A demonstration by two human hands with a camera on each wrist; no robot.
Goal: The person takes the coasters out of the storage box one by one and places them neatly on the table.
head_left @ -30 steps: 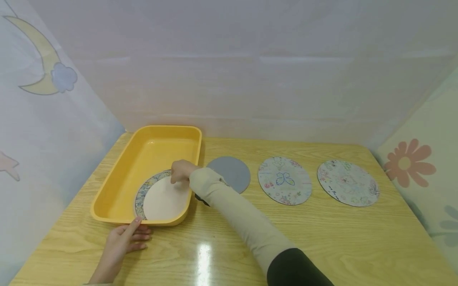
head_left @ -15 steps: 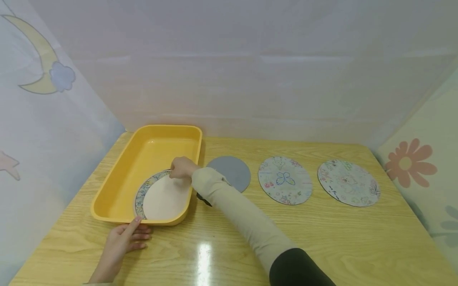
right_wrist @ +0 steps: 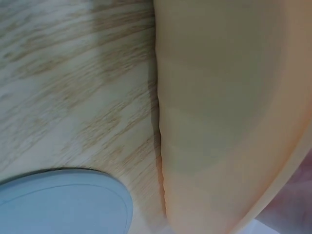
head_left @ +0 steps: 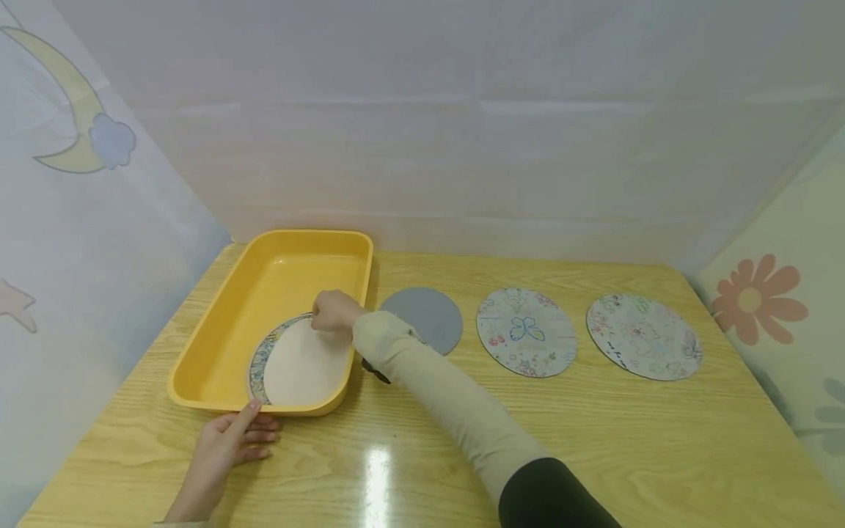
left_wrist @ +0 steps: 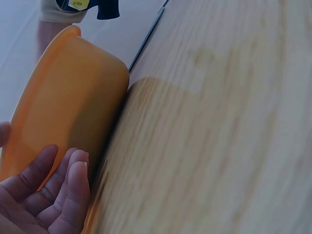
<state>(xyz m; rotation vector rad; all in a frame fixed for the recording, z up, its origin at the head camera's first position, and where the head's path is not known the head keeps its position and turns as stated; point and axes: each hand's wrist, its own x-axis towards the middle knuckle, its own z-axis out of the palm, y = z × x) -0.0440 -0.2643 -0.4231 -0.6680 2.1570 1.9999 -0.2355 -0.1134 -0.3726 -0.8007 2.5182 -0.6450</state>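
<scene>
In the tray (head_left: 284,275), only head view shows the plate (head_left: 293,370); right hand's (head_left: 335,311) grip unclear; left hand (head_left: 227,438) holding the tray.

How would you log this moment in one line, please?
left hand: holds yellow tray rim; right hand: at pattern-edged disc in tray, grip unclear; table: gray disc, butterfly disc, doodled disc
</scene>
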